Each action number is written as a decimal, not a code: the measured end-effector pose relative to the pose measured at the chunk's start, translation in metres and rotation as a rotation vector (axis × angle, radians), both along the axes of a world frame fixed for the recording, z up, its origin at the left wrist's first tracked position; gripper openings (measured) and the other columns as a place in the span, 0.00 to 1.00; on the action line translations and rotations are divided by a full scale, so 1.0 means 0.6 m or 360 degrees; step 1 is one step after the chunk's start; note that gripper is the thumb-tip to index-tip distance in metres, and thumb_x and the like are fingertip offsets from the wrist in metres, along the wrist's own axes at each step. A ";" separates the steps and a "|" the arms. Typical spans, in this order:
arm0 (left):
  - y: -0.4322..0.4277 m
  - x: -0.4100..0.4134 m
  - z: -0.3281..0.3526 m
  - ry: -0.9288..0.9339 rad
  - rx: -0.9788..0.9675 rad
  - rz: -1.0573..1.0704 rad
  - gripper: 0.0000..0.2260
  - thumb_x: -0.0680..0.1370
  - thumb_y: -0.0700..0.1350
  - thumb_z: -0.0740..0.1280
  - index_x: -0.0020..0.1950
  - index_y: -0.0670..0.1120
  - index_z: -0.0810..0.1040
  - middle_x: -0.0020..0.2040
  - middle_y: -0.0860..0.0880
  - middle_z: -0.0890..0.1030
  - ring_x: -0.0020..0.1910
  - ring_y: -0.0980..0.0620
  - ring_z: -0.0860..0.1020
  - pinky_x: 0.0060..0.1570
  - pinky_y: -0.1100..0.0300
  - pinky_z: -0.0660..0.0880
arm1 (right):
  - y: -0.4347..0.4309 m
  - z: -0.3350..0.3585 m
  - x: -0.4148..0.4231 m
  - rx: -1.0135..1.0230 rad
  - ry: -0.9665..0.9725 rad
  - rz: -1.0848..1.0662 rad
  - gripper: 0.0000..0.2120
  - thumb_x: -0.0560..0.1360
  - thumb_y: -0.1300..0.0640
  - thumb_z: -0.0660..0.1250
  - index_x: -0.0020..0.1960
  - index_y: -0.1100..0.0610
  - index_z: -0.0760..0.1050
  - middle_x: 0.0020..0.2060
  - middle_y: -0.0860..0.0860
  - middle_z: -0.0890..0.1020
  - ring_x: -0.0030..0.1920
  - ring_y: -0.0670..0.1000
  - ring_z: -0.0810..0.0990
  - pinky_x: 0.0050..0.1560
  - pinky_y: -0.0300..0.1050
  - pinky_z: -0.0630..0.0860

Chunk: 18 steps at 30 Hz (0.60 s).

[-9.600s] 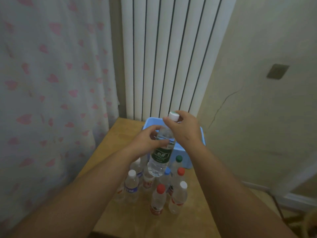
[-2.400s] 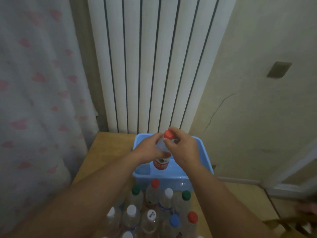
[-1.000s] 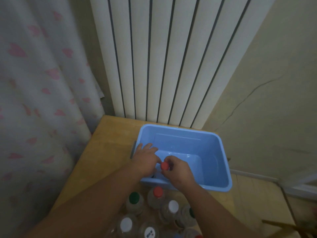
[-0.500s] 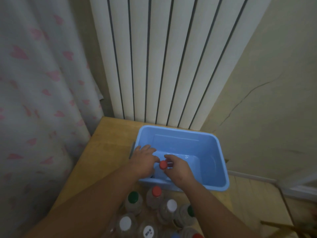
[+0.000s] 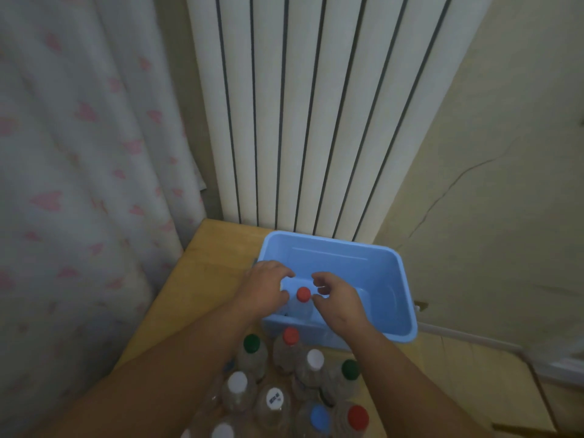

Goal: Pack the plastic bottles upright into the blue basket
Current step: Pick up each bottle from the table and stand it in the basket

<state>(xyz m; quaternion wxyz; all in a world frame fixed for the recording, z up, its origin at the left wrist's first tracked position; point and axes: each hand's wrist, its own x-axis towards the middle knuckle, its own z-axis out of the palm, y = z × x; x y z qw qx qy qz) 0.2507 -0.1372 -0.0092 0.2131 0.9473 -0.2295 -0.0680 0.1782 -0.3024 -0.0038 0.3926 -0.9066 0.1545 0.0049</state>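
The blue basket [image 5: 406, 298] sits on the wooden table [image 5: 205, 276] in front of a radiator. A clear bottle with a red cap [image 5: 303, 294] stands upright in its near left corner. My left hand [image 5: 267, 289] hovers just left of the cap, over the basket's left rim, with its fingers spread. My right hand [image 5: 336, 300] is just right of the cap with its fingers curled and apart. Neither hand closes on the cap. Several more bottles [image 5: 290, 384] with red, green, white and blue caps stand in a cluster in front of the basket.
A white ribbed radiator [image 5: 316, 121] rises directly behind the basket. A curtain with pink hearts [image 5: 79, 184] hangs along the table's left side. A cracked beige wall [image 5: 489, 200] stands on the right, and the table ends just right of the basket.
My right hand has let go of the red cap and both hands have spread apart from it. The bottle now stands on its own in the basket.
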 end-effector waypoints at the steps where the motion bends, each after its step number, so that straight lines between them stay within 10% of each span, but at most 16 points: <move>1: 0.001 -0.007 0.003 -0.0001 -0.0020 0.0017 0.20 0.74 0.47 0.70 0.65 0.55 0.76 0.65 0.55 0.76 0.64 0.52 0.71 0.64 0.56 0.70 | 0.001 0.003 -0.005 0.0001 -0.0008 0.0018 0.19 0.75 0.59 0.68 0.65 0.51 0.73 0.57 0.46 0.79 0.53 0.45 0.77 0.56 0.39 0.71; 18: 0.069 -0.127 0.026 0.0012 -0.0165 0.0099 0.22 0.74 0.47 0.71 0.68 0.53 0.74 0.68 0.51 0.74 0.65 0.50 0.72 0.63 0.56 0.69 | 0.046 0.026 -0.094 0.0012 -0.0065 0.0191 0.20 0.73 0.60 0.69 0.64 0.51 0.75 0.57 0.45 0.80 0.53 0.46 0.78 0.57 0.41 0.74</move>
